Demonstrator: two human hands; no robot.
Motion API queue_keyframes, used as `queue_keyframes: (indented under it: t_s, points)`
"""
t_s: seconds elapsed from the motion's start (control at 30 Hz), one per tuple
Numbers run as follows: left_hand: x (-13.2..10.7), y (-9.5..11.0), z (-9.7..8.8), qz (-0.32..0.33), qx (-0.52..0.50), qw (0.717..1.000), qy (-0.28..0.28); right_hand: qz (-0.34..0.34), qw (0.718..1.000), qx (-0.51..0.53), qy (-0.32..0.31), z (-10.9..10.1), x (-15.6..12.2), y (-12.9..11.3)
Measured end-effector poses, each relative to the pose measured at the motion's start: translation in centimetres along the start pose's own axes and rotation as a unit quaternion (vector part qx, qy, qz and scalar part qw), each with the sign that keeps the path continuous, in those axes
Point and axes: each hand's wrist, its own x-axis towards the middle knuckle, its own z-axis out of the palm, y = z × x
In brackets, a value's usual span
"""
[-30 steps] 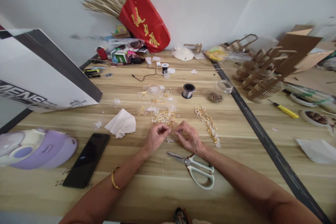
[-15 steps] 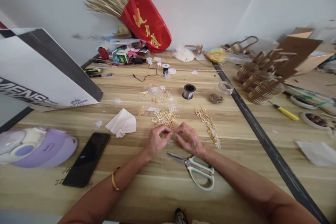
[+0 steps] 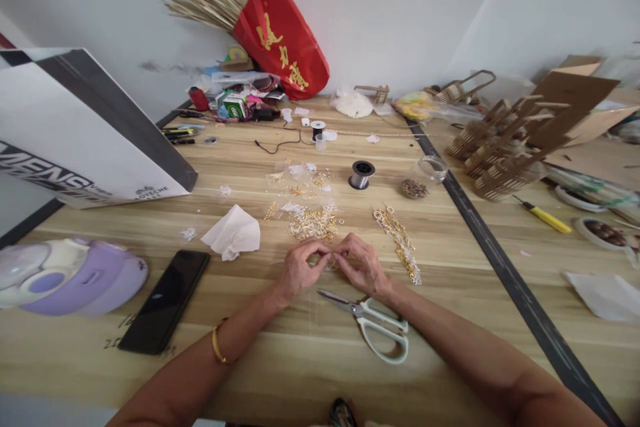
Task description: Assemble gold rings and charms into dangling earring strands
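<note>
My left hand (image 3: 303, 268) and my right hand (image 3: 361, 264) meet fingertip to fingertip over the wooden table. Each is closed in a pinch of thumb and forefinger; what lies between the tips is too small to name. Thin strands and small pale beads show faintly beneath them. Just beyond my fingers lies a heap of gold and clear beads (image 3: 313, 223). Scissors with pale green handles (image 3: 383, 327) rest below my right wrist, blades pointing left. Right of my right hand is a gold and silver beaded chain (image 3: 398, 240).
A spool of thin wire (image 3: 361, 175) and a clear jar of small beads (image 3: 414, 187) stand farther back. On the left are a crumpled tissue (image 3: 233, 232), a black phone (image 3: 165, 301), a purple device (image 3: 90, 277) and a large box (image 3: 85, 140). Woven baskets (image 3: 505, 153) stand at right.
The view has shifted very slightly. My fingertips have drawn a little closer together; both hands keep their pinch in the same place.
</note>
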Motion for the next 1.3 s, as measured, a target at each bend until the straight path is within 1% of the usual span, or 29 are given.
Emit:
queue_keyframes:
  t_s: [0.23,0.43,0.67,0.87,1.0,1.3]
  points:
    - [-0.06,-0.19,0.11,0.042,0.001,0.999,0.027,-0.006,1.000,-0.007,0.007,0.03,0.03,0.13]
    - [-0.08,-0.25,-0.02,0.037,0.003,0.999,0.022,0.006,1.000,-0.008,0.006,0.15,-0.10,0.29]
    - [-0.14,-0.51,0.10,0.043,0.006,0.999,0.028,0.007,1.000,-0.009,0.000,0.08,0.00,0.12]
    - [-0.18,-0.73,0.17,0.038,-0.012,0.999,0.027,0.008,1.000,-0.005,-0.004,0.06,0.10,0.18]
    - [-0.14,-0.61,0.05,0.024,-0.020,0.999,0.027,0.005,1.000,-0.005,-0.002,0.09,0.05,0.26]
    - [-0.02,-0.42,-0.04,0.030,-0.016,0.999,0.021,0.006,1.000,-0.009,-0.004,0.16,0.05,0.23]
